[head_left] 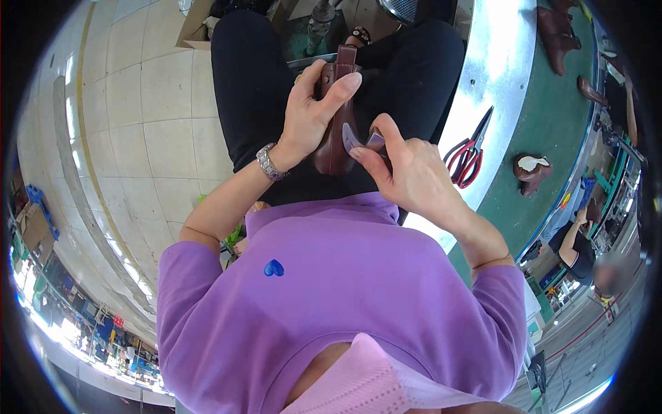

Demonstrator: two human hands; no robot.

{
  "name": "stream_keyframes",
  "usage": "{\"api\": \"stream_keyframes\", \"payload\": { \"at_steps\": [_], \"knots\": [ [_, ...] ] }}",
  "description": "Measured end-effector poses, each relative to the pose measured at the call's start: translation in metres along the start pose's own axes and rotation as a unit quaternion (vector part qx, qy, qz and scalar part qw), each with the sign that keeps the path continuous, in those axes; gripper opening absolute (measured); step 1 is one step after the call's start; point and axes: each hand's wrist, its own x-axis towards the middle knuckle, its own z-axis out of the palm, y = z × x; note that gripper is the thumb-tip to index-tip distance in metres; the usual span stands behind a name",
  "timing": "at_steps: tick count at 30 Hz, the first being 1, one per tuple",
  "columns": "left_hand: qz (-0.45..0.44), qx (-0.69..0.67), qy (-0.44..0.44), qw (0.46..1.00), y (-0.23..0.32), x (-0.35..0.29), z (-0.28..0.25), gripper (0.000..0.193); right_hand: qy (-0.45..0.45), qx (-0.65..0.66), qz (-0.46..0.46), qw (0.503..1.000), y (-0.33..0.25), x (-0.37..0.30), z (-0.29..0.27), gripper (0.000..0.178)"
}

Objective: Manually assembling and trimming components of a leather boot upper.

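A brown leather boot upper [334, 156] rests over my lap, its toe end toward me and a narrow strap-like tab [346, 58] at the far end. My left hand [308, 119] is wrapped round its shaft, thumb across the top, with a metal watch on the wrist. Between the thumb and fingers of my right hand [414, 165] is a curved flap [353, 137] with a pale greyish-purple face, bent up at the upper's right side. How the flap joins the leather is partly hidden by my fingers.
Red-handled scissors [467, 157] lie on the shiny metal bench edge [502, 76] at my right. Beyond, a green belt [498, 215] carries more brown boots [531, 172]. A cardboard box [194, 26] sits on the tiled floor. Another person [578, 241] works at far right.
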Motion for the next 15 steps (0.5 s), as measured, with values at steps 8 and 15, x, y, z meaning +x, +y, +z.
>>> {"api": "stream_keyframes", "payload": {
  "at_steps": [8, 15],
  "knots": [
    [-0.020, -0.141, -0.129, 0.981, -0.013, 0.009, -0.018, 0.074, -0.086, 0.477, 0.074, 0.872, 0.038, 0.016, 0.006, 0.019],
    [0.062, 0.016, -0.319, 0.946, -0.034, 0.005, -0.036, 0.133, -0.074, 0.502, 0.080, 0.858, 0.054, 0.016, 0.016, 0.038]
  ]
}}
